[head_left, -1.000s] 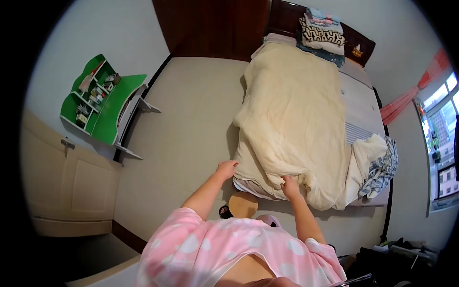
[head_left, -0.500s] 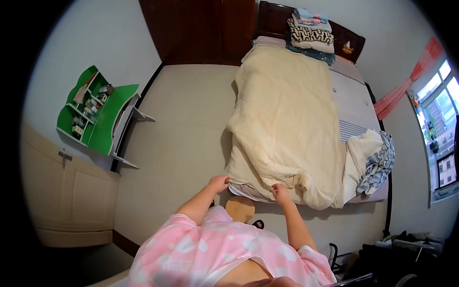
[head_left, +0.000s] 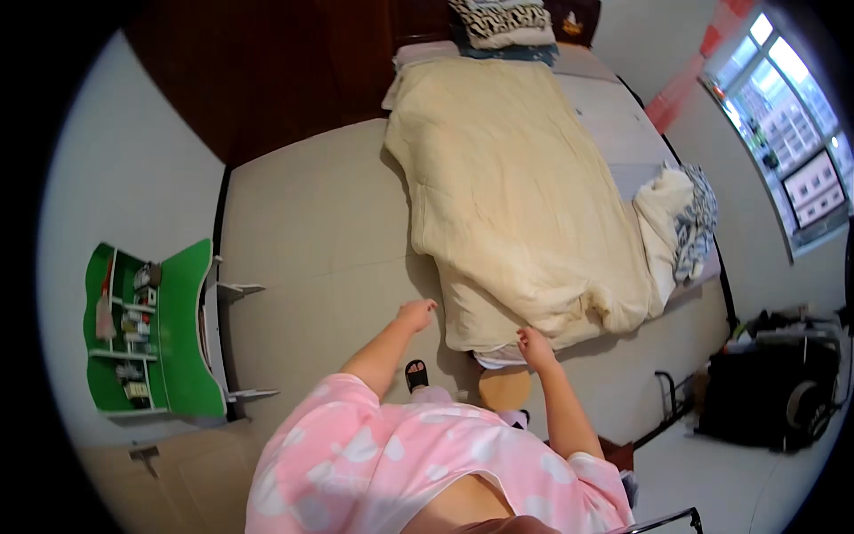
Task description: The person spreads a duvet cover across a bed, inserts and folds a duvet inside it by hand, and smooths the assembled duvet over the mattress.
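Note:
A cream quilt (head_left: 507,169) lies spread over most of the bed, its foot end bunched into folds. My left hand (head_left: 416,314) hangs over the floor just left of the bed's foot corner, apart from the quilt, its fingers loosely bent with nothing seen in them. Close to the quilt's foot edge is my right hand (head_left: 535,349), fingers slightly curled and apart; no cloth looks pulled up by it. Under the foot edge shows a pale sheet (head_left: 503,362). A round wooden stool top (head_left: 504,388) is below my right hand.
Folded bedding (head_left: 507,31) is stacked at the headboard. A rumpled white and blue-patterned cloth (head_left: 689,222) lies at the bed's right foot corner. The green desk (head_left: 191,329) stands by the left wall. A black bag-like object (head_left: 765,383) sits at lower right, near the window (head_left: 792,116).
My left hand has come off the quilt's corner and moved left into the air. My body and view have shifted left and turned. The quilt lies much as before.

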Demonstrator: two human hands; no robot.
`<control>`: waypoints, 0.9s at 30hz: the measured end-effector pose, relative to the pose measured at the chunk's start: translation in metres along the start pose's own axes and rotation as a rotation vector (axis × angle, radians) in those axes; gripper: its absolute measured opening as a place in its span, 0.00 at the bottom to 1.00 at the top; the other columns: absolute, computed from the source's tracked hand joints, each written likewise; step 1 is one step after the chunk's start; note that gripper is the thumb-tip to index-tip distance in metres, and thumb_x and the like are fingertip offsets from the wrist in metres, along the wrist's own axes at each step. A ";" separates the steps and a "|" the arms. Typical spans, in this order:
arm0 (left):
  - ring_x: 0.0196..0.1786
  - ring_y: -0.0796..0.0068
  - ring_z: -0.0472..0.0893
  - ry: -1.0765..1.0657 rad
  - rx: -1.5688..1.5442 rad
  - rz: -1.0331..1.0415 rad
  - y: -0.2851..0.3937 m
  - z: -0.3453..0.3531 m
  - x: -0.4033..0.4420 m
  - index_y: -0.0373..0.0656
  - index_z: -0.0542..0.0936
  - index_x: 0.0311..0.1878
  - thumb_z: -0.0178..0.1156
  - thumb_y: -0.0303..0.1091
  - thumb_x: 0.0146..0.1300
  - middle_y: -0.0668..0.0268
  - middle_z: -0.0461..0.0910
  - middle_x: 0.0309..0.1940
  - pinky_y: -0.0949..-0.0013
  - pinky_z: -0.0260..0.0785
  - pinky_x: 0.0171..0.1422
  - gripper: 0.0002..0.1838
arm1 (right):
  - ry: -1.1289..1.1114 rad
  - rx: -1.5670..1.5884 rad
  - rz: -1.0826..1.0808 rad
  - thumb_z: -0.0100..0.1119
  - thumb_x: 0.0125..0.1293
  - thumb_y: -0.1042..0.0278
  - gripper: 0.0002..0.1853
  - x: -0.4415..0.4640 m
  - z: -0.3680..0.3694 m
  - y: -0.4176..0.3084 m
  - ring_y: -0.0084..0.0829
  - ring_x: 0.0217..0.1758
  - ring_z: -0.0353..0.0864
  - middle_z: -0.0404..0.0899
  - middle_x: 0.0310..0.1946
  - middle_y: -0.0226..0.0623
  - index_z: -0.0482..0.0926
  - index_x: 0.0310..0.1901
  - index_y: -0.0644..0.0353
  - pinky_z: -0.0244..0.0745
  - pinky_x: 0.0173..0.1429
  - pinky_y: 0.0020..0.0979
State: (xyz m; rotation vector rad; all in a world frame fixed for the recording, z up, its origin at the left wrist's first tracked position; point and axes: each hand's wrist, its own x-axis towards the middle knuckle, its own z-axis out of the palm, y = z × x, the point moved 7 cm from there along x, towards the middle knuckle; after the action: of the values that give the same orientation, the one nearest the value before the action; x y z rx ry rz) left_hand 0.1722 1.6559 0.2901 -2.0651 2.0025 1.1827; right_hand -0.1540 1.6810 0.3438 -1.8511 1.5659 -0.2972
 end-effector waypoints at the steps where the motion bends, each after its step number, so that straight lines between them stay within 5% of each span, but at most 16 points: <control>1: 0.53 0.65 0.77 0.015 0.014 0.024 -0.013 -0.006 0.005 0.51 0.74 0.55 0.57 0.30 0.54 0.67 0.79 0.49 0.60 0.67 0.59 0.22 | -0.004 0.005 -0.014 0.56 0.59 0.73 0.13 0.005 0.009 -0.014 0.40 0.39 0.80 0.80 0.37 0.44 0.74 0.47 0.61 0.75 0.45 0.36; 9: 0.53 0.62 0.76 0.048 0.012 0.182 -0.029 -0.027 0.007 0.49 0.74 0.54 0.60 0.31 0.53 0.66 0.79 0.49 0.61 0.68 0.58 0.22 | -0.027 -0.079 -0.011 0.57 0.58 0.73 0.14 0.037 0.049 -0.045 0.43 0.41 0.79 0.78 0.39 0.45 0.73 0.48 0.59 0.74 0.47 0.39; 15: 0.56 0.66 0.74 -0.028 -0.024 0.102 -0.060 -0.043 0.005 0.50 0.74 0.54 0.59 0.32 0.53 0.66 0.78 0.50 0.60 0.61 0.64 0.22 | -0.045 -0.147 0.031 0.57 0.55 0.75 0.19 0.080 0.090 -0.035 0.49 0.50 0.73 0.74 0.45 0.47 0.71 0.50 0.58 0.70 0.53 0.42; 22: 0.54 0.60 0.75 -0.004 0.049 0.194 -0.090 -0.085 0.044 0.46 0.75 0.53 0.60 0.31 0.53 0.62 0.78 0.49 0.62 0.66 0.60 0.21 | -0.019 -0.316 0.169 0.66 0.52 0.63 0.37 0.163 0.129 -0.010 0.46 0.61 0.66 0.64 0.60 0.41 0.60 0.65 0.47 0.68 0.59 0.46; 27: 0.54 0.62 0.74 -0.155 0.093 0.049 -0.107 -0.081 0.099 0.47 0.74 0.55 0.59 0.31 0.54 0.64 0.77 0.50 0.62 0.64 0.62 0.22 | -0.236 -0.394 0.373 0.69 0.50 0.55 0.51 0.232 0.155 0.023 0.57 0.71 0.49 0.45 0.72 0.38 0.46 0.72 0.39 0.56 0.66 0.57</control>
State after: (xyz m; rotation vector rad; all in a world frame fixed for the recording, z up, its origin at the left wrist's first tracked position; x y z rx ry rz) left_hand 0.2923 1.5489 0.2457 -1.8324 2.0062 1.1927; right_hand -0.0246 1.5171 0.1570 -1.7427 1.8482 0.4106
